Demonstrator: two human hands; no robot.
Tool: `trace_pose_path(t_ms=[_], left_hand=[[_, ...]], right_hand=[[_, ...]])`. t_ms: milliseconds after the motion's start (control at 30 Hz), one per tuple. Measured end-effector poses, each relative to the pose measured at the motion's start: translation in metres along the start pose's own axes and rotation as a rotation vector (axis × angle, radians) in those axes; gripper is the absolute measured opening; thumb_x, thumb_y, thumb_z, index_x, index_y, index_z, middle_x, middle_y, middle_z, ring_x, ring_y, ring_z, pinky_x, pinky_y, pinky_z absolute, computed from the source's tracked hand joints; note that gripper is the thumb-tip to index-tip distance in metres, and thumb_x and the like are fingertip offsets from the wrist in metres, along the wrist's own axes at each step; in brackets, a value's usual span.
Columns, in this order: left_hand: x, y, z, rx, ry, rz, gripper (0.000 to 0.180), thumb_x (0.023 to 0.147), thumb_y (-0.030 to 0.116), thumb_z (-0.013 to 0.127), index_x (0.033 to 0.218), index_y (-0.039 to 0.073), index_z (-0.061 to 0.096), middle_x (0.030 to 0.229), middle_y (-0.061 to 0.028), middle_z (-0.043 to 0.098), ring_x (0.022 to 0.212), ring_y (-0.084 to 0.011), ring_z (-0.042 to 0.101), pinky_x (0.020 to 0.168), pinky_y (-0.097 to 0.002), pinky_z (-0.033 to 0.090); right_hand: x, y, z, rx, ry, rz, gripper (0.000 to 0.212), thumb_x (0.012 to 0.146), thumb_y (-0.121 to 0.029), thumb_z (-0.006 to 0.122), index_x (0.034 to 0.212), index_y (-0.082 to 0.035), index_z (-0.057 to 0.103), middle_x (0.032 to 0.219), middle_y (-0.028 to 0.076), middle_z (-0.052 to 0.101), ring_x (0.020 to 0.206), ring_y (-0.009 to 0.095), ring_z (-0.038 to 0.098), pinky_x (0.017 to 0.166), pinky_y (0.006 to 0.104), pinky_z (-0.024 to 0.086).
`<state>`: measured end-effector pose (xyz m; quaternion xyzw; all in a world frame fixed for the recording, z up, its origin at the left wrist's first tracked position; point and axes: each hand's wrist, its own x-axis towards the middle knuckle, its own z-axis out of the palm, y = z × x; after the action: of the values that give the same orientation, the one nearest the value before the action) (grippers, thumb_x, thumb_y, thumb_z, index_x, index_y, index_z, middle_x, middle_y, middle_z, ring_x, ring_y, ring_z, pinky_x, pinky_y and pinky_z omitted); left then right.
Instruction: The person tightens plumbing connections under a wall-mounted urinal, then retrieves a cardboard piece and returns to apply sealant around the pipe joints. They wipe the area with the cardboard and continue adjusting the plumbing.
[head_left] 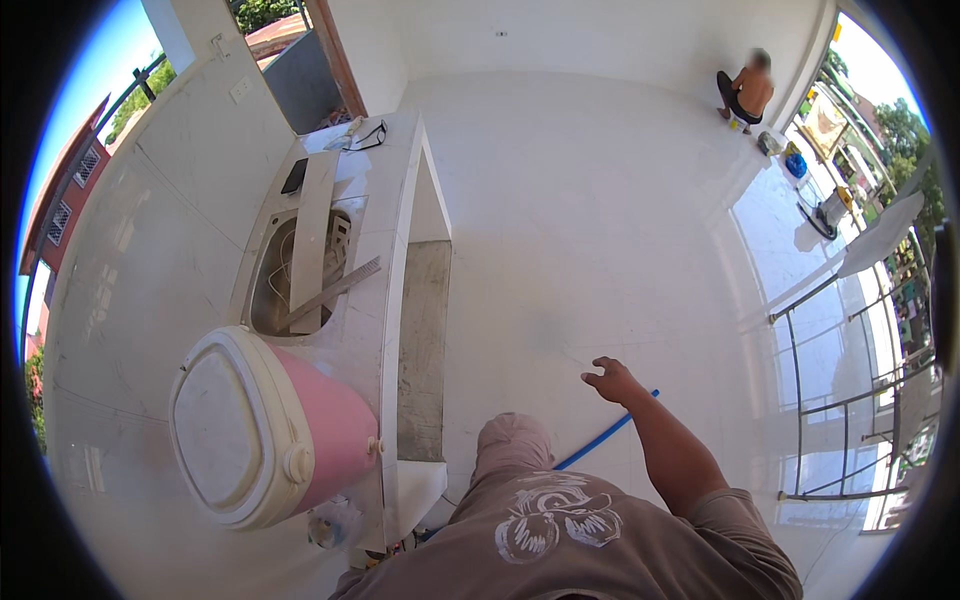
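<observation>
Your right hand [612, 382] was spread fairly wide, apparently empty; nearby blue pipe [600, 437] lay ungrasped on floor [590, 250]. Left hand unseen, couldn't tell.

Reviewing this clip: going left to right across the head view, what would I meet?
Red building outside → pink container with white lid → the person's right hand → crouching person → grey-and-yellow machine.

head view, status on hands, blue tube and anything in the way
Right hand open, nothing visible in it; left hand not in view. Blue tube passes behind right forearm. Pink cooler off left, apart from the hand.
</observation>
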<state>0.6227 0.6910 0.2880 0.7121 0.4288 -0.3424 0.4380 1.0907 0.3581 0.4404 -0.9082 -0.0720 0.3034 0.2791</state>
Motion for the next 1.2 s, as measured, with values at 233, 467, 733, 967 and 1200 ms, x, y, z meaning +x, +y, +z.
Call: trace_pose_path(t_ms=[233,467,733,967,1200], left_hand=[[0.102,0.098,0.034,0.773,-0.261,0.269,0.039,0.091,0.033,0.060,0.122,0.012,0.070,0.109,-0.0176,0.073,0.106,-0.0382,0.068,0.096,-0.0495,0.053],[0.237,0.334,0.042,1.023,-0.256,0.284,0.044,0.090,0.025,0.066,0.133,0.017,0.065,0.124,-0.0156,0.069,0.116,-0.0335,0.066,0.098,-0.0466,0.052],[0.214,0.732,-0.012,-0.004,0.154,0.524,0.046,0.092,0.039,0.063,0.119,0.002,0.065,0.117,-0.0194,0.069,0.112,-0.0350,0.065,0.098,-0.0434,0.050],[0.237,0.774,0.017,0.172,0.169,0.411,0.048,0.092,0.042,0.065,0.118,0.002,0.066,0.122,-0.0194,0.068,0.116,-0.0332,0.064,0.100,-0.0436,0.049],[0.323,0.609,0.037,0.230,0.079,-0.243,0.052,0.091,0.048,0.062,0.109,0.001,0.076,0.115,-0.0231,0.071,0.112,-0.0367,0.067,0.097,-0.0452,0.051]], right_hand=[[0.068,0.122,-0.146,0.250,0.214,0.176,0.065,0.093,-0.037,0.069,0.139,0.005,0.054,0.138,0.027,0.059,0.128,0.037,0.058,0.105,0.0431,0.047],[0.026,0.356,-0.118,0.341,0.171,0.989,0.047,0.088,-0.034,0.071,0.115,0.004,0.067,0.107,0.025,0.072,0.101,0.040,0.070,0.086,0.0489,0.056],[0.096,0.392,-0.119,0.109,-0.280,0.612,0.048,0.092,-0.042,0.063,0.116,0.000,0.070,0.110,0.020,0.073,0.102,0.037,0.070,0.089,0.0455,0.055],[0.213,0.439,-0.221,-0.132,-0.284,0.349,0.052,0.096,-0.048,0.056,0.116,-0.004,0.072,0.113,0.016,0.074,0.102,0.035,0.070,0.092,0.0426,0.053],[0.436,0.363,-0.406,0.547,0.207,0.534,0.049,0.097,-0.022,0.064,0.137,0.004,0.052,0.093,0.009,0.063,0.063,0.013,0.056,0.044,0.0254,0.041]])
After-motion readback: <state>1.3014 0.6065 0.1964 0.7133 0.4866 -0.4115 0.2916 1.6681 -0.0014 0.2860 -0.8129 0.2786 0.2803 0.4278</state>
